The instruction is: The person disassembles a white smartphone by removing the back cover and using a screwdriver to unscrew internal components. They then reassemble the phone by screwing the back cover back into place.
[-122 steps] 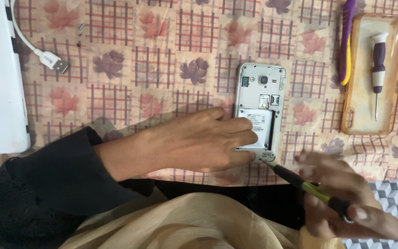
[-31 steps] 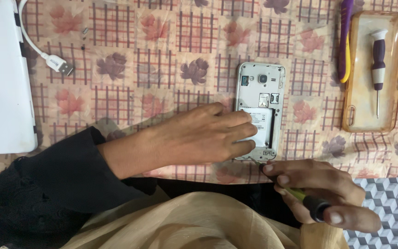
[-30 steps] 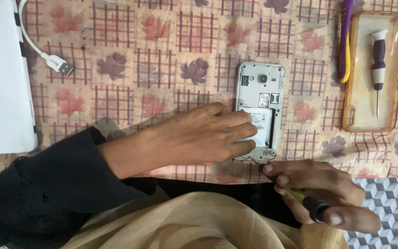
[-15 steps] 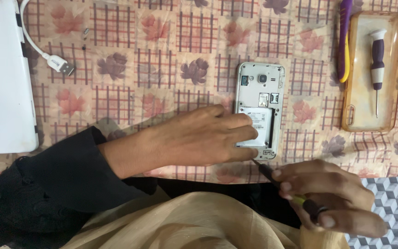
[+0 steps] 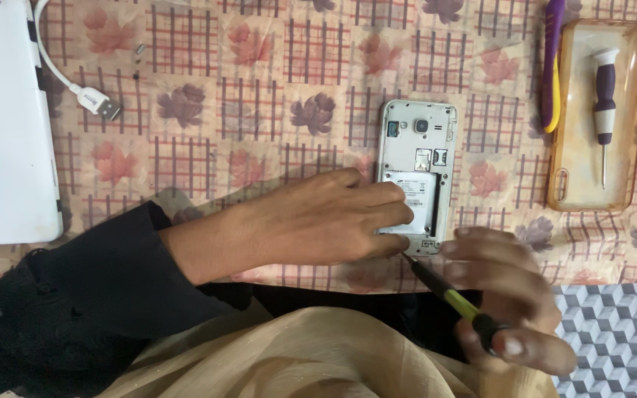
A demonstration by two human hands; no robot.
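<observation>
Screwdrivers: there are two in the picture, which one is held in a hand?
The yellow-and-black screwdriver, gripped by the right hand, its tip at the bottom edge of the opened phone. The purple-and-white screwdriver lies untouched inside the clear phone case.

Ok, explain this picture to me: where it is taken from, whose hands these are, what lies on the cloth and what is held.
There is one view, from a camera worn on the person's head, looking down at their own two bare hands. The left hand, in a black sleeve, presses down on an opened white phone with its back cover off. The right hand holds a thin screwdriver with a yellow-green shaft, its tip at the phone's bottom edge. All of it rests on a flowered, checked cloth. At the right lies a clear phone case with a second, purple-and-white screwdriver in it, and a purple and yellow tool beside it. At the left are a white tablet and a white cable.
</observation>
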